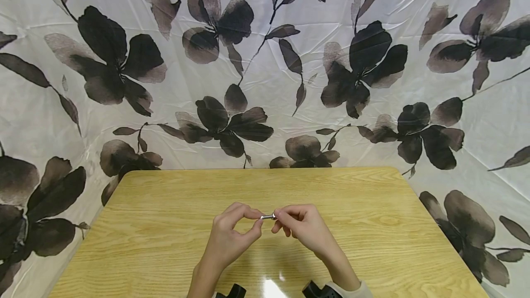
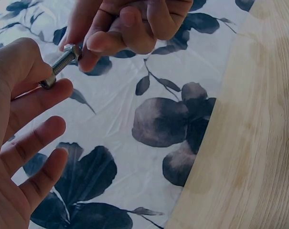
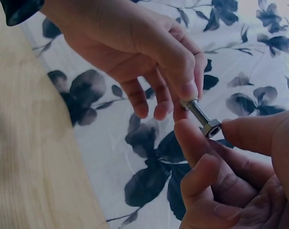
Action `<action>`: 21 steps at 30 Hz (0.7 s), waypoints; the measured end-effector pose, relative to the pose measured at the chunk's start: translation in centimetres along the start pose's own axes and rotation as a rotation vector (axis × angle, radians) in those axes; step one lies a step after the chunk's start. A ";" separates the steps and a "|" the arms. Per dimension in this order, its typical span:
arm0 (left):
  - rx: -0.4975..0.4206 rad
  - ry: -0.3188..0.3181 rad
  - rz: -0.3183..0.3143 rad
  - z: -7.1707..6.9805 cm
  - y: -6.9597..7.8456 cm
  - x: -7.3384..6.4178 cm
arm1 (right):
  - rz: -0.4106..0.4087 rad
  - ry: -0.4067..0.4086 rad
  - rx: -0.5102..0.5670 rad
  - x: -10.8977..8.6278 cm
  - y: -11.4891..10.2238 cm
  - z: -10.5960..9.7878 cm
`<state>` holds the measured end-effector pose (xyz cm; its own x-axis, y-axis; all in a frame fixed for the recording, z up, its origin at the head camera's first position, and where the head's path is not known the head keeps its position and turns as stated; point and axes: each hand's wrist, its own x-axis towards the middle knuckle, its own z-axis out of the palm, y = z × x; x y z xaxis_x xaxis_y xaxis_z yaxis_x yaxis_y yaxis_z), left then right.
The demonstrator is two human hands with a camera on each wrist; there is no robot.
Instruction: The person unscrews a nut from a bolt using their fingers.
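Observation:
A silvery threaded bolt point(image 3: 198, 112) is held up between the two hands, over the table. At one end my left hand point(image 1: 230, 228) pinches its rounded head between thumb and forefinger; the other fingers are spread in the left wrist view. A hex nut point(image 3: 211, 128) sits at the opposite end of the bolt, its hole facing outward in the right wrist view. My right hand point(image 1: 305, 227) has thumb and forefinger on either side of this nut, pinching it, with the remaining fingers curled below.
Beneath the hands is a light wood-grain table point(image 1: 165, 238) with rounded far corners. White cloth point(image 1: 290, 95) with dark printed flowers hangs behind it and along its sides. Dark wrist devices point(image 1: 319, 290) show at the bottom edge, and light glares off the near tabletop.

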<state>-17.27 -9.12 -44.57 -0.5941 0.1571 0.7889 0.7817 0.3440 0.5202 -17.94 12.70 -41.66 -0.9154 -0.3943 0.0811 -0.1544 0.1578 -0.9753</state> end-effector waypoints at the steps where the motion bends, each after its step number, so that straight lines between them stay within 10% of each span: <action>1: 0.003 -0.001 -0.002 0.0 0.0 0.0 | -0.005 -0.004 -0.004 0.0 0.0 0.0; 21: -0.029 0.015 -0.008 -0.2 0.0 0.0 | -0.137 -0.027 0.040 -0.2 0.1 -0.2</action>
<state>-17.25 -9.30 -44.55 -0.5974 0.1401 0.7896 0.7823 0.3183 0.5354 -17.81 12.98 -41.73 -0.8760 -0.4344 0.2093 -0.2622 0.0649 -0.9628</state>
